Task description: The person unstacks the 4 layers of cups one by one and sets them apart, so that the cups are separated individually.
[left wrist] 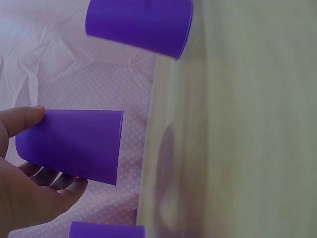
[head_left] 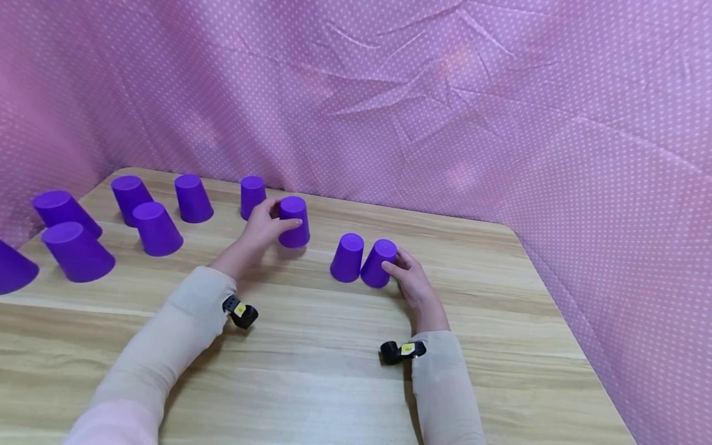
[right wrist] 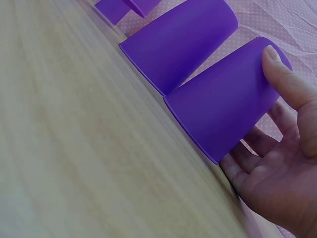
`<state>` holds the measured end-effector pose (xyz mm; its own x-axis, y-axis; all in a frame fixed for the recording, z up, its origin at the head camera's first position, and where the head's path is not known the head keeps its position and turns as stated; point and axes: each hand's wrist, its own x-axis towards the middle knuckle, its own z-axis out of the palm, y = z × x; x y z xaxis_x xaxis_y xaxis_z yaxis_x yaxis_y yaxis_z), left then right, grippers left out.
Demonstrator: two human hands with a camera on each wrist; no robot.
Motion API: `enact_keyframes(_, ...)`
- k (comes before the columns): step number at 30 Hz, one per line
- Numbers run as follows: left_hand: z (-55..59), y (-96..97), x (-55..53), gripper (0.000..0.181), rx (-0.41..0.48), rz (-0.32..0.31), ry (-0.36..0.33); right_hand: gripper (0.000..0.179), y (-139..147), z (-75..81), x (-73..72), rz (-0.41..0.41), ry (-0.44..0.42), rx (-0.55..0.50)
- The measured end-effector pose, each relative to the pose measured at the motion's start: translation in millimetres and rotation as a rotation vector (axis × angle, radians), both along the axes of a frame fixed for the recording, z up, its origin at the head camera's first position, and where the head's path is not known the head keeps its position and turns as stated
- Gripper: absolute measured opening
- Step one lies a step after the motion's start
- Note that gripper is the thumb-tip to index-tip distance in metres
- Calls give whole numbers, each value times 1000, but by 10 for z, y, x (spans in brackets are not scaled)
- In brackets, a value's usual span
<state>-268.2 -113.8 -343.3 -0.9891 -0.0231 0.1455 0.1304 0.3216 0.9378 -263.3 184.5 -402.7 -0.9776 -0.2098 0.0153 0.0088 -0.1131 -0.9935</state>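
My left hand [head_left: 264, 225] grips an upside-down purple cup [head_left: 295, 222], thumb on one side and fingers on the other. In the left wrist view that cup [left wrist: 81, 144] hangs off the wooden tabletop, its shadow showing below the rim. Farther right, my right hand [head_left: 414, 278] holds another upside-down purple cup [head_left: 379, 264] between thumb and fingers. The right wrist view shows this cup [right wrist: 230, 99] with its rim at the tabletop and beside the rim of a neighbouring purple cup [right wrist: 183, 44], which no hand holds.
Several more upside-down purple cups stand to the left, among them a back cup [head_left: 253, 196] just behind my left hand and a front cup [head_left: 78, 253]. The wooden table [head_left: 311, 371] is bordered by a pink dotted cloth [head_left: 389, 123] at the back and sides.
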Motion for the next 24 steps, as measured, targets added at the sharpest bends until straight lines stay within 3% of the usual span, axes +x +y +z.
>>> enact_keyframes(9, 87, -146, -471, 58, -64, 14, 39, 48, -123, -31, -143, -36, 5, 17)
enact_keyframes(24, 77, -165, -895, 62, -89, 36, 4, 49, -198, -23, -210, -51, 7, 9)
